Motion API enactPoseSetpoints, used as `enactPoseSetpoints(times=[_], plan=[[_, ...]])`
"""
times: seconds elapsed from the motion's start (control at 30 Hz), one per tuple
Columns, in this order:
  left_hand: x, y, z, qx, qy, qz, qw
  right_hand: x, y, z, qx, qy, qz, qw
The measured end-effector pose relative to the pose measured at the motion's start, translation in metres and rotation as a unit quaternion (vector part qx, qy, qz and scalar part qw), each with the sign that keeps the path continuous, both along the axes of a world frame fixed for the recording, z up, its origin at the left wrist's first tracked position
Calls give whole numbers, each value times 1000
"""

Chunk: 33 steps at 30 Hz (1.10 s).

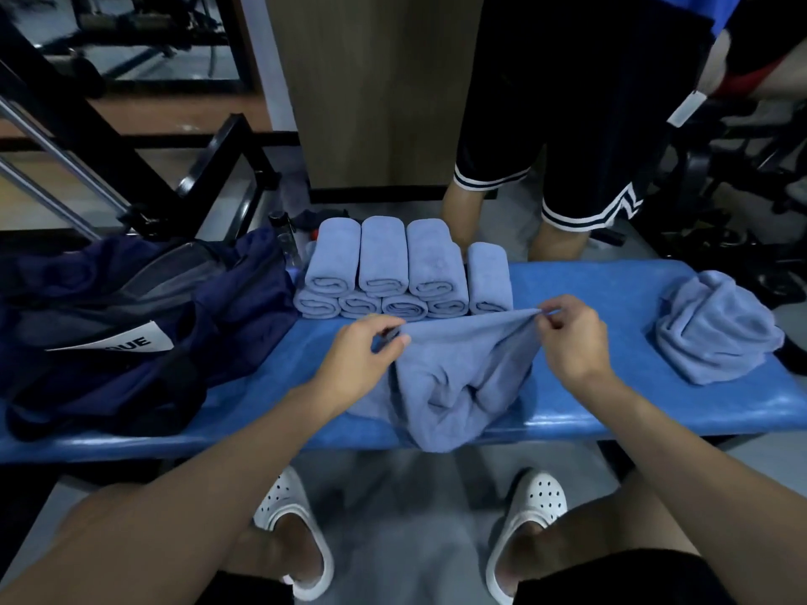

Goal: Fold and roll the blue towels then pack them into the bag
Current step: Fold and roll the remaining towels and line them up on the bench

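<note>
Your left hand (pixel 362 342) and right hand (pixel 572 338) each pinch the top edge of a blue towel (pixel 458 377), one at each end, holding that edge stretched between them above the desk (pixel 611 290). The rest of the towel sags in loose folds onto the desk, and its lowest part droops over the near edge. Just behind it, a stack of rolled towels (pixel 393 272) lies in two layers. The dark blue bag (pixel 131 325) lies slumped at the left end of the desk, beside the stack. One crumpled towel (pixel 716 329) lies well apart at the right end.
</note>
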<state>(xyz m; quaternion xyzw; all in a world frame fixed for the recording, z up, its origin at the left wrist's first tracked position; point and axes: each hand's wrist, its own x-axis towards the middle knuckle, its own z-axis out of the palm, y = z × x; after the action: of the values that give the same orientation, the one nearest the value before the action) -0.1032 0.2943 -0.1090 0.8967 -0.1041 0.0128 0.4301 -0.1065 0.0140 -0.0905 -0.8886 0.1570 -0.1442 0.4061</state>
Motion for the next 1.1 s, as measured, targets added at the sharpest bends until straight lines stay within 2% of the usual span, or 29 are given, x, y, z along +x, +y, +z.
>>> enactPoseSetpoints(times=[0.1,0.2,0.3,0.37,0.43,0.53,0.6,0.63,0.73,0.83,0.93,1.1], plan=[[-2,2,-10,65,-18,30,997,-2,-7,-5,82,-11,-51,995],[-11,19,-21,171,53,92,980,-11,-6,-9,191,38,-17,981],[-17,24,-26,215,96,71,969,-19,2,-17,196,101,15,975],[-16,19,-22,208,112,50,971,-21,3,-22,163,107,13,981],[-15,15,-17,158,126,59,978,-21,2,-25,166,98,12,981],[-5,14,-6,69,52,100,991,-20,-3,-13,211,40,-4,977],[5,10,5,8,-8,116,993,-19,-9,-4,196,0,-15,980],[9,9,9,-10,-12,111,994,-18,-11,-3,192,-8,-19,981],[8,7,-1,36,44,103,993,-17,-12,-11,175,20,-23,984],[-3,7,-26,109,89,144,980,-19,-11,-22,172,45,-19,984],[-6,2,-36,121,140,153,971,-20,-11,-25,186,60,-12,981],[-1,-15,-33,135,155,164,965,-20,-10,-26,186,81,14,979]])
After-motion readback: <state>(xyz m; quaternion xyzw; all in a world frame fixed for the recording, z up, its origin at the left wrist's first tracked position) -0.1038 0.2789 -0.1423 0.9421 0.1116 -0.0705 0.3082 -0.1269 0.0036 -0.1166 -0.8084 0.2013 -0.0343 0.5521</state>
